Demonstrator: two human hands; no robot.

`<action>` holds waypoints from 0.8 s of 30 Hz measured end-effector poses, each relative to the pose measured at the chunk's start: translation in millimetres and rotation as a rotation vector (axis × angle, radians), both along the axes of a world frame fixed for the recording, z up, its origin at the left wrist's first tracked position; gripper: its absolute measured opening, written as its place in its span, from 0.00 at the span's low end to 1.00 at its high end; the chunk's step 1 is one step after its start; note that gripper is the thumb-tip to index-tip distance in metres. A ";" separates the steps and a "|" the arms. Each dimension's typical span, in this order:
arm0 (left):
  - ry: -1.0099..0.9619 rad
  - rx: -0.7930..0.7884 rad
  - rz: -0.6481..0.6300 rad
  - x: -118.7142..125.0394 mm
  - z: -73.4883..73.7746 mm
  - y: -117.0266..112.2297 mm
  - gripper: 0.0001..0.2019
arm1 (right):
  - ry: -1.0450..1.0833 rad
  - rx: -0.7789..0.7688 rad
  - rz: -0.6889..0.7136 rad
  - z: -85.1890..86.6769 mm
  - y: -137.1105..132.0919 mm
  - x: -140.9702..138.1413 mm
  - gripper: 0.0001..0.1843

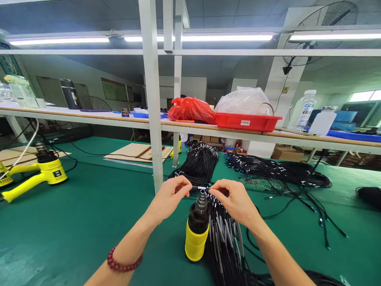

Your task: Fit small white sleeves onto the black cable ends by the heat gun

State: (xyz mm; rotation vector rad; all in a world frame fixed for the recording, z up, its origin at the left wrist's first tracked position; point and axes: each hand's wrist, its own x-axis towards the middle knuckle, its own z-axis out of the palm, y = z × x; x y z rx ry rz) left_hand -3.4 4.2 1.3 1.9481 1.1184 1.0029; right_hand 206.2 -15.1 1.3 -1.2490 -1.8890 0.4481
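A thin black cable (195, 187) with a white sleeve on it is stretched level between my two hands. My left hand (172, 195) pinches its left end, and my right hand (233, 195) pinches the other end, where a bit of blue shows. Just below the white sleeve points the metal nozzle of an upright yellow heat gun (196, 240), standing on the green table. Right beside the gun lies a thick bundle of black cables (226, 238) with grey sleeves, running under my right forearm.
More black cable bundles (198, 163) (279, 169) lie behind my hands and to the right. Another yellow heat gun (50, 171) rests at left near cardboard sheets (137, 152). A white post (153, 99) rises ahead, and a shelf carries a red tray (247, 122) and a red bag (192, 110).
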 end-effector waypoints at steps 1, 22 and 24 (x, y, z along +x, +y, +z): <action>-0.017 -0.004 -0.003 0.1 0.4 -0.1 0.12 | 0.012 -0.004 -0.003 -0.1 0.4 -0.3 0.09; -0.015 0.058 0.087 5.7 3.1 0.5 0.11 | 0.037 -0.024 0.003 0.4 3.6 0.1 0.11; -0.034 0.063 0.081 5.8 4.3 -0.3 0.10 | 0.044 -0.033 0.015 1.1 2.4 1.0 0.11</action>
